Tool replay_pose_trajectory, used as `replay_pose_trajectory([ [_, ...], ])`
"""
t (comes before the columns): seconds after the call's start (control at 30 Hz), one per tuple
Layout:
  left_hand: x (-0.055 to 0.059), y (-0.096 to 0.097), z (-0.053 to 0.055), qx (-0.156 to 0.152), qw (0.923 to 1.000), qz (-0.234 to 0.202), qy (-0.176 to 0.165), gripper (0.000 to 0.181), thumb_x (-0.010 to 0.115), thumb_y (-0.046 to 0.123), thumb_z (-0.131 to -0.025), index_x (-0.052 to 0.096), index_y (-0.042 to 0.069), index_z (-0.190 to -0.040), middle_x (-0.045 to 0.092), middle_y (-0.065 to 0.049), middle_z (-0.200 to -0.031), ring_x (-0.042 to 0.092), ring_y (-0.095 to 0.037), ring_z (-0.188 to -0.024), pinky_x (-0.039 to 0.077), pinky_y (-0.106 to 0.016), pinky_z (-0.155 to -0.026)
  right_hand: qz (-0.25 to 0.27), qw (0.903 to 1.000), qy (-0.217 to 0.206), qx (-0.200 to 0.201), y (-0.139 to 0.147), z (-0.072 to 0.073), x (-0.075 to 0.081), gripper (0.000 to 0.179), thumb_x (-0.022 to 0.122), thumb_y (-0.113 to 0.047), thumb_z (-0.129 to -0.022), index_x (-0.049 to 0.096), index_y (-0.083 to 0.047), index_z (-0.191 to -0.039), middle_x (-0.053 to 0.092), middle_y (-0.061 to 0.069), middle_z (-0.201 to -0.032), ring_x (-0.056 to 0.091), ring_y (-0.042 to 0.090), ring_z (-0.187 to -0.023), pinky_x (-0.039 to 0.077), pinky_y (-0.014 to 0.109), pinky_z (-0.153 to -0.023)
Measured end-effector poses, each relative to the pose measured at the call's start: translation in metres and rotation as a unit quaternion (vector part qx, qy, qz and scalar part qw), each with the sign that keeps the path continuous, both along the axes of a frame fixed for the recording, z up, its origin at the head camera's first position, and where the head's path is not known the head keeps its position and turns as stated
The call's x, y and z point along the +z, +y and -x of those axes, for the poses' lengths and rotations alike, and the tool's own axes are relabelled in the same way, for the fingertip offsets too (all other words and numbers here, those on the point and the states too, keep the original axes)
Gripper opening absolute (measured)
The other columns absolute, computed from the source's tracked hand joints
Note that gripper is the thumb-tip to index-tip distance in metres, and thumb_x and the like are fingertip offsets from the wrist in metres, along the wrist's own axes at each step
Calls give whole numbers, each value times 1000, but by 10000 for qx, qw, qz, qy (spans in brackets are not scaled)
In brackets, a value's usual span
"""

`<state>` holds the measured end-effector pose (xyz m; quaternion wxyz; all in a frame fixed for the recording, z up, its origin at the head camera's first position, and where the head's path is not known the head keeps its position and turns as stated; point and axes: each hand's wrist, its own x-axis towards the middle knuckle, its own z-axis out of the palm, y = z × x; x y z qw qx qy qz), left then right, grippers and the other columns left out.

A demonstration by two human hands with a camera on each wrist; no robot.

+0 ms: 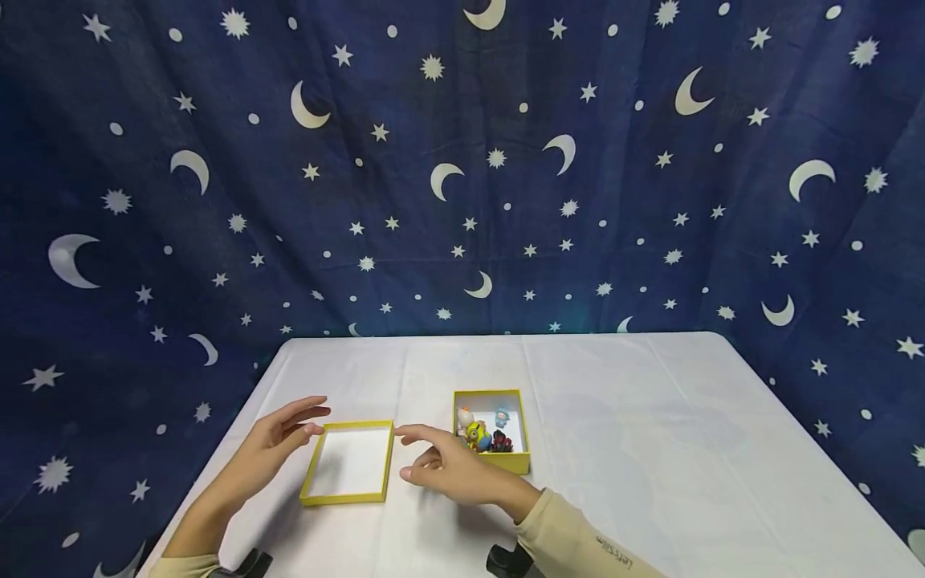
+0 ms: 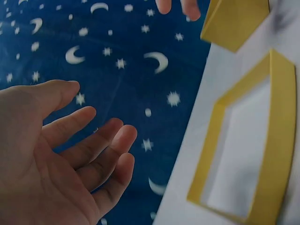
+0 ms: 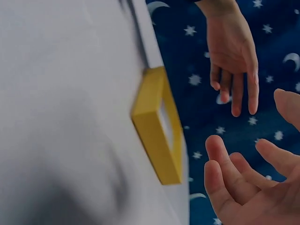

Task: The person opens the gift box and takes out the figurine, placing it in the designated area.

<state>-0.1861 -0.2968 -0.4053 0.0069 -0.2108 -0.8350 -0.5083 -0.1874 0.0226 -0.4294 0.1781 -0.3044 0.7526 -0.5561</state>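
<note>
A shallow yellow-rimmed box lid (image 1: pixel 343 498) lies open side up on the white table, its inside white. My left hand (image 1: pixel 260 453) hovers at its left side, fingers loosely bent, holding nothing; the left wrist view shows that hand (image 2: pixel 79 159) apart from the lid (image 2: pixel 283 117). Right of the lid, my right hand (image 1: pixel 455 474) hangs in the air with relaxed fingers and nothing in them. Behind it stands a yellow box (image 1: pixel 509 463) with a Minion figure (image 1: pixel 477 436), a small blue figure (image 1: pixel 502 417), a pale figure (image 1: pixel 465 417) and a dark red-black toy (image 1: pixel 500 441) inside.
A white cloth covers the table (image 1: pixel 650 449). Behind it hangs a dark blue curtain (image 1: pixel 433 305) with moons and stars. My right forearm in a beige sleeve (image 1: pixel 571 538) reaches in front of the box and partly hides its near left side.
</note>
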Motion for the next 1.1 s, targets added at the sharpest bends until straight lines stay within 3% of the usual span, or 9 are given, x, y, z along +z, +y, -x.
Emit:
replay_pose_trajectory([
  [0.17,7,15,1,-197,9997,-147,63,41,51,10,-106,48,1,-146,63,16,-131,65,1,-112,50,-12,-95,112,9996,247,-50,17,2,11,47,63,-23,-100,53,-16,-145,57,14,-140,69,8,-102,52,25,-95],
  [0.4,12,40,4,-236,9996,-133,54,40,52,14,-106,50,3,-145,61,-21,-137,64,1,-113,50,-14,-96,113,9985,509,-168,32,6,18,45,61,-25,-101,54,-15,-145,60,13,-136,68,11,-104,52,27,-96],
  [0.67,17,76,12,-328,9994,-99,-20,41,55,20,-105,52,10,-145,61,-17,-139,64,-2,-117,52,-19,-98,401,9957,773,-307,55,12,23,45,60,-21,-102,53,-8,-144,59,18,-137,68,15,-103,58,30,-91],
  [0.9,21,98,24,-465,9988,-164,12,42,55,21,-105,52,11,-145,62,-15,-139,64,-12,-119,51,-20,-98,349,9917,918,-835,85,21,33,45,57,-20,-104,50,-10,-147,57,16,-143,63,32,-120,51,27,-100],
  [1.1,19,117,33,-471,9980,-372,204,41,55,17,-104,54,8,-144,62,-17,-138,65,-24,-119,52,-22,-98,393,9880,918,-1180,102,30,34,46,58,-21,-103,49,-12,-148,56,18,-143,61,41,-124,52,41,-102],
])
